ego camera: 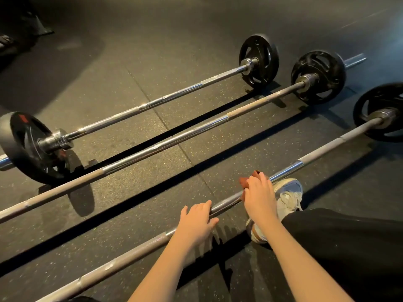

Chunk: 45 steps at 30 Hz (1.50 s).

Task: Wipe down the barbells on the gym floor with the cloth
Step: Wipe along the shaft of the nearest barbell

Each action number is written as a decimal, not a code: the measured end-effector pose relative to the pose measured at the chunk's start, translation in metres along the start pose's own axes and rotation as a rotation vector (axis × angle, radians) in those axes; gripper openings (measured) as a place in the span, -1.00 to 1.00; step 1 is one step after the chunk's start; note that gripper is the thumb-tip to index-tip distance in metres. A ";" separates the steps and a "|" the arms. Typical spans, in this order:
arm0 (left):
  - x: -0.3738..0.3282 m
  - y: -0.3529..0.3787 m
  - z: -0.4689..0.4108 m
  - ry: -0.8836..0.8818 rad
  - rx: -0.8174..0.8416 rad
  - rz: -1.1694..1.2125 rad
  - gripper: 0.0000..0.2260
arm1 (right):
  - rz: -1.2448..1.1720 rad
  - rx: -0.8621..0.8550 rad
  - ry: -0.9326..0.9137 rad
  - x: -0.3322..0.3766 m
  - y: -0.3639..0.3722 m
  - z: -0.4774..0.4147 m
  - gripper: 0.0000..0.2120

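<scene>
Left hand [197, 221] curls over nearest barbell [327, 150] shaft. Right hand [258, 192] presses red-brown cloth [245, 181] onto same shaft, just beside it. Middle barbell [174, 140] and far barbell [152, 103] lie parallel on gym floor [130, 62] beyond.

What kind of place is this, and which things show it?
Most likely a gym's weight area. Three barbells lie side by side on a dark speckled rubber floor, with black weight plates on their ends. The right hand presses a cloth on one.
</scene>
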<state>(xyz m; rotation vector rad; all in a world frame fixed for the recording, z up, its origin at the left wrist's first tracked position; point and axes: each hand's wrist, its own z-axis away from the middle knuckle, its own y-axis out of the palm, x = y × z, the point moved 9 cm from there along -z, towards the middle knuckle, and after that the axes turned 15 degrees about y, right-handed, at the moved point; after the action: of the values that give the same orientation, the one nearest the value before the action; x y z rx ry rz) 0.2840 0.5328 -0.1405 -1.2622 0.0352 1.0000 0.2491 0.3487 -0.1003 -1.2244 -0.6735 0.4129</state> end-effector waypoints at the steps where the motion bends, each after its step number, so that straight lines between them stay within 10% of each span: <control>1: -0.006 0.000 -0.005 0.007 -0.006 0.008 -0.53 | -0.001 0.025 -0.024 0.009 0.007 0.011 -0.77; 17: -0.012 0.004 -0.019 -0.006 -0.042 -0.067 -0.59 | 0.080 0.086 -0.214 -0.025 -0.007 -0.044 -0.77; 23: -0.010 0.005 -0.016 -0.018 -0.029 -0.071 -0.59 | 0.078 -0.063 0.014 -0.059 -0.016 -0.080 -0.73; 28: -0.015 0.002 -0.017 -0.010 -0.039 -0.083 -0.58 | 0.057 -0.049 -0.238 -0.050 -0.012 -0.058 -0.73; 34: -0.014 0.001 -0.015 -0.015 -0.045 -0.071 -0.58 | 0.128 -0.150 0.053 -0.099 -0.036 -0.116 -0.70; 41: -0.014 0.003 -0.017 -0.024 -0.040 -0.100 -0.58 | 0.119 -0.091 -0.177 -0.071 -0.024 -0.091 -0.72; 45: -0.013 0.003 -0.017 -0.026 -0.032 -0.099 -0.57 | 0.137 -0.082 0.015 -0.109 -0.038 -0.143 -0.73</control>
<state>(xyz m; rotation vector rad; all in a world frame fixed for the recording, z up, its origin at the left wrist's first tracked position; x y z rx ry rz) 0.2825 0.5117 -0.1424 -1.2678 -0.0630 0.9346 0.2624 0.1659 -0.1178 -1.3548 -0.6004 0.4926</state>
